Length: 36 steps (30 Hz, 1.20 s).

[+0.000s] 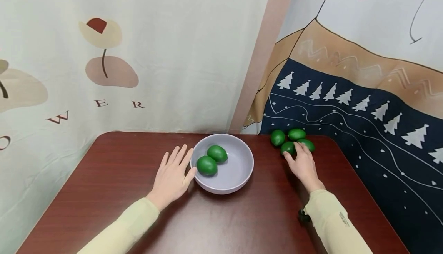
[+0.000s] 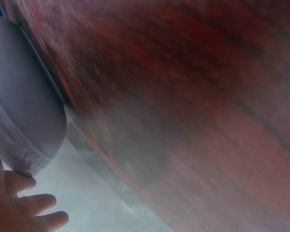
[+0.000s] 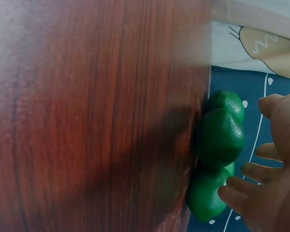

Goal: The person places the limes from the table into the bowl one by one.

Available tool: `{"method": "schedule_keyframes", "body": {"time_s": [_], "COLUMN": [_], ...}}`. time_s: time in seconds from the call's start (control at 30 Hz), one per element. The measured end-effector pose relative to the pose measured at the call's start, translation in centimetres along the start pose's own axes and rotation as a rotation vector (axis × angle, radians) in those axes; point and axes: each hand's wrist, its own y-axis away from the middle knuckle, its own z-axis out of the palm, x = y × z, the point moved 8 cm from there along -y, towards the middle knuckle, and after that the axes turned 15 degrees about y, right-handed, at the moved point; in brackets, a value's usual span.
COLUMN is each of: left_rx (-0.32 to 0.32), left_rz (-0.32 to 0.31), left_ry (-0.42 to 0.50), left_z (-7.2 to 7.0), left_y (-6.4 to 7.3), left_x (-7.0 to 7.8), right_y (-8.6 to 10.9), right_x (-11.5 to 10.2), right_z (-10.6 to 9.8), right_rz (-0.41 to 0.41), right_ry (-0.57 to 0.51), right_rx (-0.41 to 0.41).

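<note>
A lavender bowl [image 1: 240, 165] stands near the back of the table with two green limes [image 1: 207, 166] in it. My left hand [image 1: 172, 177] lies at the bowl's left side, its fingers straight and spread, thumb right at the rim. At the back right, several more limes [image 1: 278, 137] are clustered together. Over the nearest lime [image 1: 287, 148] of that group reaches my right hand [image 1: 303, 165], thumb and fingers apart above it. In the right wrist view, the fingers [image 3: 253, 171] are spread beside the limes [image 3: 221, 137] and not closed round any.
The dark red wooden table [image 1: 221, 223] ends close behind the bowl and the lime cluster. A pale curtain [image 1: 180, 54] hangs behind it, and a navy cloth with white trees [image 1: 346, 131] hangs at the right. A dark object [image 1: 303, 217] sits under the right wrist.
</note>
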Motion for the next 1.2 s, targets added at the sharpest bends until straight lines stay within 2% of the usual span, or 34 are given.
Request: {"method": "schedule_keyframes", "body": {"time_s": [0.53,0.8,1.2], "left_rx": [-0.006,-0.011,-0.01], "left_rz": [-0.004,-0.007,-0.003], "left_ry": [-0.007,0.001,0.001], "left_z": [-0.2,-0.2,-0.1], "left_y": [0.0,0.1,0.1], "left_x": [-0.1,0.0,0.1], "right_y": [-1.6,-1.9,-2.4], "right_x": [0.9,0.8,0.5], "right_z": [1.3,1.5,1.8], "right_rz": [0.072,0.087,0.066], "right_ry": [-0.02,-0.004,0.03], "right_rx": [-0.087,-0.066,-0.048]}}
